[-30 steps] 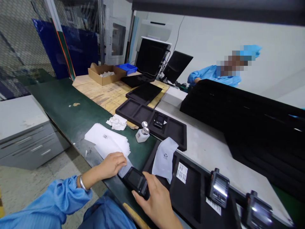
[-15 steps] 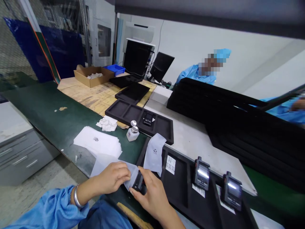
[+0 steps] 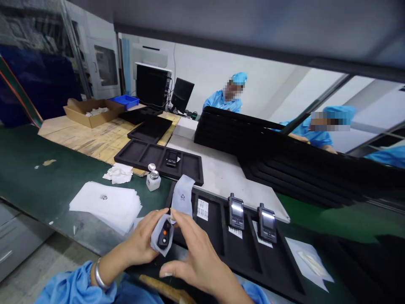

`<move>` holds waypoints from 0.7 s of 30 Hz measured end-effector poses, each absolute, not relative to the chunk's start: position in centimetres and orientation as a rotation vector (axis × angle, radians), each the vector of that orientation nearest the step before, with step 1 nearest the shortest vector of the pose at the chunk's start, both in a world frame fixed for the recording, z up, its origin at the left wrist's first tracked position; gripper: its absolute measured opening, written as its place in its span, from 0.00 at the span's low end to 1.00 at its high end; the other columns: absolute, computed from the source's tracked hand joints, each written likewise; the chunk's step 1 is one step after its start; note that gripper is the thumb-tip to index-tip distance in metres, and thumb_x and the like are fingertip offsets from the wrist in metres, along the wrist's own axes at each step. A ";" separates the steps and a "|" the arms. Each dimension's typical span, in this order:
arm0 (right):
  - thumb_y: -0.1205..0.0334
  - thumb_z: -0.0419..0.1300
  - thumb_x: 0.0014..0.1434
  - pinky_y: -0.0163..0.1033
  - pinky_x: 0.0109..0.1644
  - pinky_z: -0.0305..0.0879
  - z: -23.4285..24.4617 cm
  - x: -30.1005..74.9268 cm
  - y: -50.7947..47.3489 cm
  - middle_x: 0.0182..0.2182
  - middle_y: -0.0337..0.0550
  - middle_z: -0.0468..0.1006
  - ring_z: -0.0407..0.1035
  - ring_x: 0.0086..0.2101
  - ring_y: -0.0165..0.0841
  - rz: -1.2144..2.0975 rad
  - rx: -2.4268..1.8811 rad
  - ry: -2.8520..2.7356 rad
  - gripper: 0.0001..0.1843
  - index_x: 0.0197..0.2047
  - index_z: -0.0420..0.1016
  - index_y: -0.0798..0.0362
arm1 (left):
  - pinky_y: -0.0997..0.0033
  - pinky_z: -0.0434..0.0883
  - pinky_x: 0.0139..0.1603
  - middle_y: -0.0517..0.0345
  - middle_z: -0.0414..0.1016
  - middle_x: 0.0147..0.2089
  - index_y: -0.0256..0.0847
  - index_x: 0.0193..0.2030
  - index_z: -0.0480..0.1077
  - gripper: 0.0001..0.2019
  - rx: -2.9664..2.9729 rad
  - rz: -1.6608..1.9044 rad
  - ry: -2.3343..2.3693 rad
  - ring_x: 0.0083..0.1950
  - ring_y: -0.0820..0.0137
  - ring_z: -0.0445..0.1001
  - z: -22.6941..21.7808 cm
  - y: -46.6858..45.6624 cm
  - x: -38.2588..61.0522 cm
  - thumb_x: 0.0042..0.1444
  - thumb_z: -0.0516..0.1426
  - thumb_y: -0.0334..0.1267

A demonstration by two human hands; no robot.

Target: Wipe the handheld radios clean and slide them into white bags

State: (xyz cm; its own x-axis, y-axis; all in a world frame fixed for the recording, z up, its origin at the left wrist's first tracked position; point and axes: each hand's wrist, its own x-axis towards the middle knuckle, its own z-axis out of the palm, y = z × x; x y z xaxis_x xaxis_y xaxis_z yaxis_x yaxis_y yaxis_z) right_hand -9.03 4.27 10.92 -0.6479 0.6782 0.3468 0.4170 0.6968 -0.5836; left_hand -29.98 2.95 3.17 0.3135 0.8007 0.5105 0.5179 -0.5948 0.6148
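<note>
My left hand [image 3: 142, 242] grips a small black handheld device [image 3: 165, 235] that sits partly inside a translucent white bag [image 3: 158, 241]. An orange button shows on the device's side. My right hand [image 3: 193, 253] pinches the bag's top edge at the device's upper end. Both hands are raised just above the near edge of a black foam tray [image 3: 221, 249]. Two more such devices [image 3: 236, 211] [image 3: 266, 217] stand upright in that tray, and another white bag [image 3: 183, 195] lies over its left end.
A stack of white bags [image 3: 106, 204] lies on the green belt [image 3: 38, 177]. A small white bottle [image 3: 153, 179], crumpled wipes [image 3: 119, 173], and a second foam tray [image 3: 158, 158] holding one device are behind. Piled black trays [image 3: 284, 156] fill the right. Two people in blue sit beyond.
The device was lifted from the belt edge and turned upright. My left hand brought a bag from the stack and pulled it over the device. The view swung to the right.
</note>
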 end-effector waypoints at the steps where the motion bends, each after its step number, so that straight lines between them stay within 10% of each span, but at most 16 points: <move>1: 0.31 0.61 0.50 0.50 0.59 0.65 10.7 -8.8 4.0 0.59 0.58 0.64 0.65 0.55 0.47 0.607 -0.851 -2.295 0.55 0.71 0.47 0.51 | 0.47 0.67 0.62 0.41 0.63 0.65 0.44 0.70 0.47 0.39 2.163 1.262 1.189 0.63 0.53 0.66 3.3 2.9 -29.4 0.52 0.59 0.34; 8: 0.39 0.57 0.62 0.40 0.40 0.72 7.4 -7.4 1.9 0.40 0.46 0.73 0.70 0.34 0.34 0.583 -0.862 -2.023 0.38 0.67 0.57 0.52 | 0.59 0.76 0.50 0.51 0.71 0.49 0.45 0.70 0.45 0.38 1.878 1.484 1.180 0.44 0.65 0.76 3.0 2.2 -26.3 0.56 0.58 0.37; 14: 0.51 0.54 0.68 0.36 0.34 0.68 9.9 -7.7 2.2 0.29 0.41 0.75 0.69 0.29 0.32 0.536 -0.721 -2.207 0.14 0.46 0.73 0.52 | 0.51 0.74 0.54 0.41 0.67 0.58 0.43 0.73 0.38 0.44 2.161 1.418 1.228 0.54 0.54 0.74 1.3 1.6 -26.1 0.57 0.57 0.53; 21: 0.43 0.53 0.66 0.30 0.34 0.66 15.1 -7.9 5.9 0.25 0.37 0.72 0.68 0.27 0.26 0.754 -0.612 -1.967 0.23 0.29 0.71 0.52 | 0.51 0.76 0.51 0.45 0.68 0.61 0.46 0.72 0.44 0.42 2.079 1.208 1.544 0.55 0.51 0.75 1.5 2.7 -26.9 0.55 0.60 0.49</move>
State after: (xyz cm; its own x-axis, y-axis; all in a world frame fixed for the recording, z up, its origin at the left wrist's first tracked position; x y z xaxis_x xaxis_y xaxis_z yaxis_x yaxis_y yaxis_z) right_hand -7.88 5.89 15.15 -0.4598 0.6752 0.5768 0.1168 0.6899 -0.7144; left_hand -26.91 2.68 1.48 0.0777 0.8889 0.4515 0.6518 -0.3880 0.6516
